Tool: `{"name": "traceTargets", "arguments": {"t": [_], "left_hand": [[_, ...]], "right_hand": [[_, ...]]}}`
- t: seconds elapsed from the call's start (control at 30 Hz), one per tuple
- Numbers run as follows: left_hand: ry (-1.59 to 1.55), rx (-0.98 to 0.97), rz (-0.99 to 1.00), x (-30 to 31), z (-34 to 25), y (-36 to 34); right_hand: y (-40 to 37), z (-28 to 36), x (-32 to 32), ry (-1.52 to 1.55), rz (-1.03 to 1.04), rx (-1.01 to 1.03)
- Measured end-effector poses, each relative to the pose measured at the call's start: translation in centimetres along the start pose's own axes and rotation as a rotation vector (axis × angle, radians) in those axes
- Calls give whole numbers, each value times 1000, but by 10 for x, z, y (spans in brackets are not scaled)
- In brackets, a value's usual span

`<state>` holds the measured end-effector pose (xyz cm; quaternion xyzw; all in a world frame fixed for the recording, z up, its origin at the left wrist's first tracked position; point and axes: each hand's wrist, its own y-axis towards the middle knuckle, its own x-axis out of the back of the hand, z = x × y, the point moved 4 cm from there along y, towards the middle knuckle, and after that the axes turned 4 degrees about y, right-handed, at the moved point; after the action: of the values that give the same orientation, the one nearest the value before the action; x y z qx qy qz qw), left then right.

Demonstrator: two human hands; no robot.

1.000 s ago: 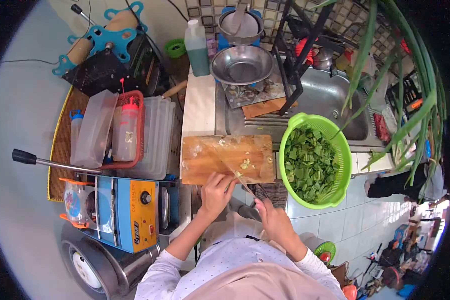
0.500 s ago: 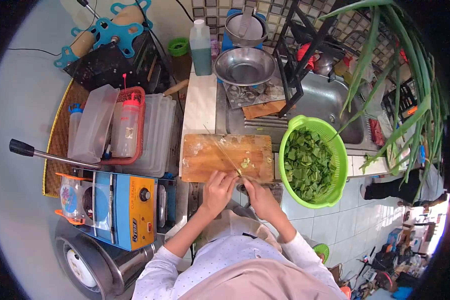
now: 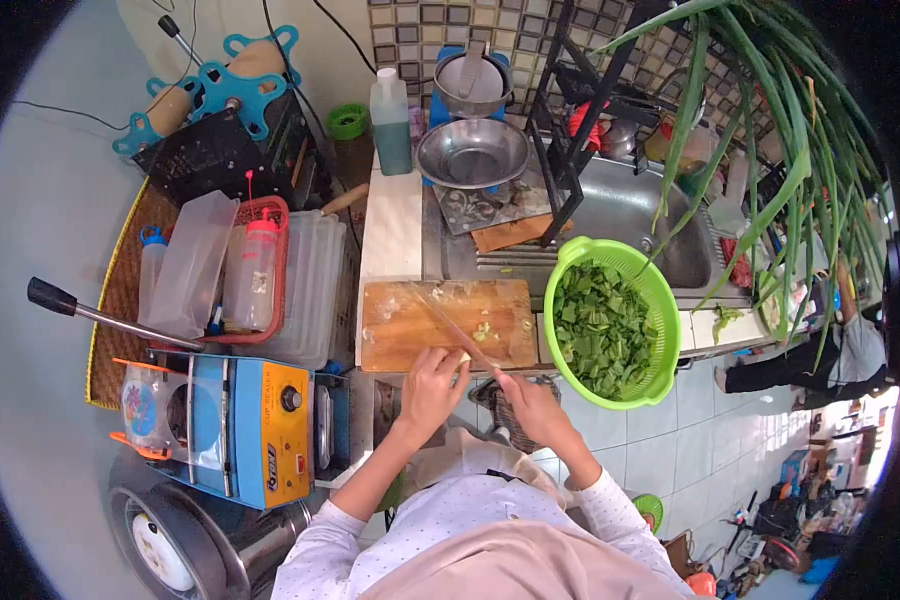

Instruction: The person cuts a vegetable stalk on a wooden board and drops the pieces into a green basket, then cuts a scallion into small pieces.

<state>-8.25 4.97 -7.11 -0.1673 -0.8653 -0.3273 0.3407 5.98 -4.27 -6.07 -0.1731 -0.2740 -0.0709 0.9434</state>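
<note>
My right hand [image 3: 536,408] is closed round the handle of a knife [image 3: 458,332]. Its long blade slants up and left across the wooden cutting board [image 3: 398,325], the broad side showing. My left hand [image 3: 432,392] is at the board's near edge, fingers pinched on a small pale piece that looks like a garlic clove [image 3: 465,357], close beside the blade. Small chopped pale bits [image 3: 483,331] lie on the board right of the knife. To the right stands a lime-green basket [image 3: 669,345] filled with cut green leaves [image 3: 602,330].
Behind the basket is a steel sink [image 3: 620,195]. A metal bowl [image 3: 472,155] and a bottle of green liquid [image 3: 391,130] stand beyond the board. Left are a cup sealer [image 3: 285,430] and a red basket [image 3: 282,270] of bottles. Spring onions [image 3: 805,150] hang at upper right.
The knife blade has tilted, so more of its flat side shows. The pale piece in my left fingers has come into sight. The whole view has shifted slightly.
</note>
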Motion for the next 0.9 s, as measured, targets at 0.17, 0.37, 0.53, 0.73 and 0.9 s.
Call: {"name": "traceTargets", "arguments": {"t": [0.17,0.37,0.53,0.73,0.9], "left_hand": [[17,-14,21,0,1,3],[87,67,95,1,4,4],[122,87,158,1,6,8],[14,28,95,0,12,3],[78,41,120,-2,6,9]], "right_hand": [[-1,-8,6,70,-34,-70],[11,-4,13,89,-94,17],[6,-10,15,59,-155,69],[-18,-14,12,94,-52,-60],[-12,-24,8,122,-69,-97]]}}
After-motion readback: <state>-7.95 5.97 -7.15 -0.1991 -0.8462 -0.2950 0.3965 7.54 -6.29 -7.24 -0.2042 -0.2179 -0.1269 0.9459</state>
